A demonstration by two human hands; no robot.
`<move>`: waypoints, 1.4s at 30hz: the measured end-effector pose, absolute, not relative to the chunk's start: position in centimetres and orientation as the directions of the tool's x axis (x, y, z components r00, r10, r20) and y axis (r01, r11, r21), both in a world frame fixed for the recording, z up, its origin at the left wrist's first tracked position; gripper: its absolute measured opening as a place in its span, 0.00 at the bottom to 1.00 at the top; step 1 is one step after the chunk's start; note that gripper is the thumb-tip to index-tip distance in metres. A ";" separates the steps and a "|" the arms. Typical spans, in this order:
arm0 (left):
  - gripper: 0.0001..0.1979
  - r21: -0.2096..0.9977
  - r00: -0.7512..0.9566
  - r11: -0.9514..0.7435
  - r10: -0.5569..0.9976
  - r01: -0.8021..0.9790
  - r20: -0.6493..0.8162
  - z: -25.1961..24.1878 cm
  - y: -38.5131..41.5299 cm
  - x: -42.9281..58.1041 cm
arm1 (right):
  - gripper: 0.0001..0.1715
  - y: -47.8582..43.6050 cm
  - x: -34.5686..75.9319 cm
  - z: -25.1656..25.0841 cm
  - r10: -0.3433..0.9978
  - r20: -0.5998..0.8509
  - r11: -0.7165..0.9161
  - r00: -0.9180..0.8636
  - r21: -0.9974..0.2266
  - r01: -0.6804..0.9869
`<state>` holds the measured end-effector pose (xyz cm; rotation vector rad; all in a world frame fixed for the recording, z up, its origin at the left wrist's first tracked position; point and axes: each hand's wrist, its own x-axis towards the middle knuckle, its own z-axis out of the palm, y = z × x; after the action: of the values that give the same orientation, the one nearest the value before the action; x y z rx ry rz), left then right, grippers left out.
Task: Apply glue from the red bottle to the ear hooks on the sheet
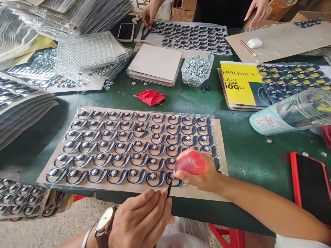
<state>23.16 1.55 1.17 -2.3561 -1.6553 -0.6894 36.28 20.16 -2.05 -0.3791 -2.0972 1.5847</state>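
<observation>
My left hand (144,215), wearing a watch (104,220), is closed around thin black tweezers (169,189), whose tip points up at a piece in the front row. My right hand (207,175) grips a red squeeze bottle (190,163), tilted with its nozzle end down near the same piece. Under both lies a cardboard sheet (222,148) carrying rows of dark hook-shaped earphone parts (156,177), each with a round silver disc and fine wires. The right hand hides some parts at the sheet's right side. The contact at the tips is too small to make out.
A red cloth (150,97) and a tub of metal discs (197,70) sit beyond the sheet. Stacked cards (155,63), a clear jar (292,112) lying on its side and a red-cased phone (311,189) surround it. Another person's hand (150,13) touches a farther sheet of parts.
</observation>
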 end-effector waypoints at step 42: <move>0.09 0.321 0.220 -0.382 0.870 0.867 0.441 1.6 2.1 22.4 | 0.15 20.5 36.5 -2.0 0.555 0.226 0.392 -0.800 -0.920 0.013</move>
<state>22.42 2.07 1.57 -2.4584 -1.7502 -0.8942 36.52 20.49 -2.02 -0.4852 -2.1467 1.4125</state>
